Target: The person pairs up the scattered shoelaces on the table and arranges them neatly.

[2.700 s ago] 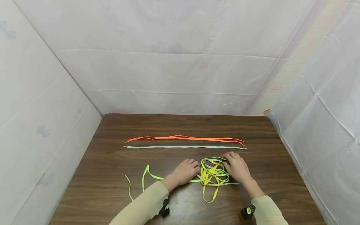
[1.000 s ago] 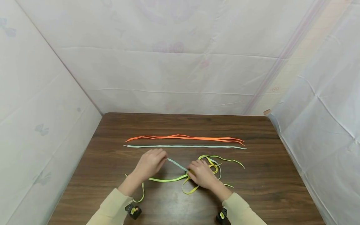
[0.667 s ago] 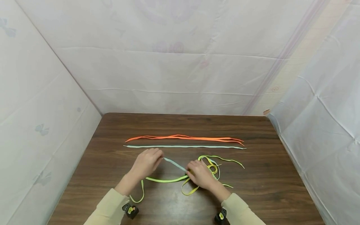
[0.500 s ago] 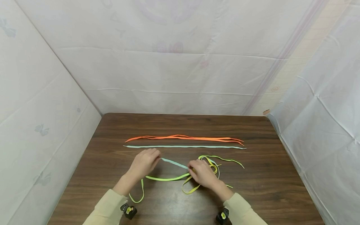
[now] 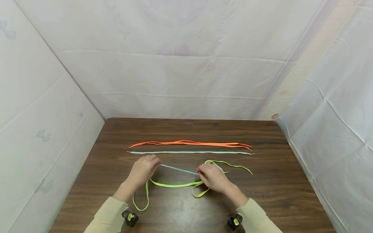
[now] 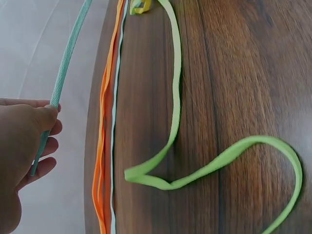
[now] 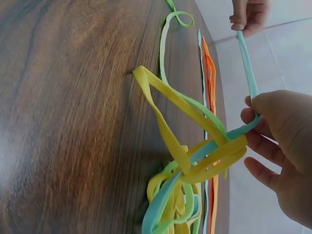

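Observation:
My left hand pinches a light blue shoelace near its tip, between thumb and fingers, as the left wrist view shows. That lace runs taut above the table to my right hand, which pinches it further along. From there it passes through loops of a yellow shoelace and down into a tangle of yellow, green and light blue laces, mostly behind my right hand in the head view. A green shoelace trails from the tangle toward the left, bending below my left hand.
Toward the back of the brown wooden table lie orange shoelaces, stretched out side to side. In front of them a straight light blue shoelace lies parallel. White cloth hangs behind and at both sides.
From beside the tangle, my left hand has moved left and drawn out the light blue lace. My right hand moved left onto the lace, then slightly right. The tangle spread, with a green end reaching right.

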Demonstrator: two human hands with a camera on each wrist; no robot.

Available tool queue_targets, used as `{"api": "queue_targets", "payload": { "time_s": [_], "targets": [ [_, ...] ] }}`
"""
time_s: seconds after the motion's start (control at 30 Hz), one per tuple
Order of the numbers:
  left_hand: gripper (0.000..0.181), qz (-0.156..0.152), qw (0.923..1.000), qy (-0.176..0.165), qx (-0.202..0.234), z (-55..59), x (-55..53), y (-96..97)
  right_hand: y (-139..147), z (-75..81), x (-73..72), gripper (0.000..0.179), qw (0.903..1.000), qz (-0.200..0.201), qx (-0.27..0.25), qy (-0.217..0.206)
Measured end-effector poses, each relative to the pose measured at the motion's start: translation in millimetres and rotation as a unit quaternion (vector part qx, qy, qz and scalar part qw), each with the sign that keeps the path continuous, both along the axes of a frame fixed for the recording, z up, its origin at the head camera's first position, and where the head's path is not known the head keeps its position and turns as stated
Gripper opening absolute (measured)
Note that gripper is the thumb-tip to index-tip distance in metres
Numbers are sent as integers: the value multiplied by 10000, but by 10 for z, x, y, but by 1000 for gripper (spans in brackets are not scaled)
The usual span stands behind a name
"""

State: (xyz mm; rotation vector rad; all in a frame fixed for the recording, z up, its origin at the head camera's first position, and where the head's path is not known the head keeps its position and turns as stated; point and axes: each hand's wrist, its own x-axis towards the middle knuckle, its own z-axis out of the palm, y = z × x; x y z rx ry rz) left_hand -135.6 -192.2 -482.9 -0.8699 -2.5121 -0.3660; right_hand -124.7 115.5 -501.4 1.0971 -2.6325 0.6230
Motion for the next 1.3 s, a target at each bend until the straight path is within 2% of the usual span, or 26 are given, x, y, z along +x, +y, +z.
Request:
{"api": "queue_targets", "payload": {
  "time_s": [0.2, 0.47, 0.77, 1.03, 1.3],
  "targets": [
    [14, 201, 9998, -64, -49, -50, 0, -131, 79, 29, 0, 5, 9997, 13, 254, 18],
    [14, 619, 9977, -103, -246, -145, 30, -353, 227, 60, -11, 7, 9997, -28, 205, 113],
    [10, 1042, 9935, -359, -299, -262, 39, -580, 441, 88, -6, 3, 9992, -382, 88, -99],
    [10, 1263, 9907, -458, -235, -264, 47, -696, 661, 62, 17, 9, 9976, -616, -3, -321],
    [10, 1447, 9880, -506, -161, -233, 60, -809, 857, 19, 43, 8, 9961, -817, 38, -325]
  ]
}}
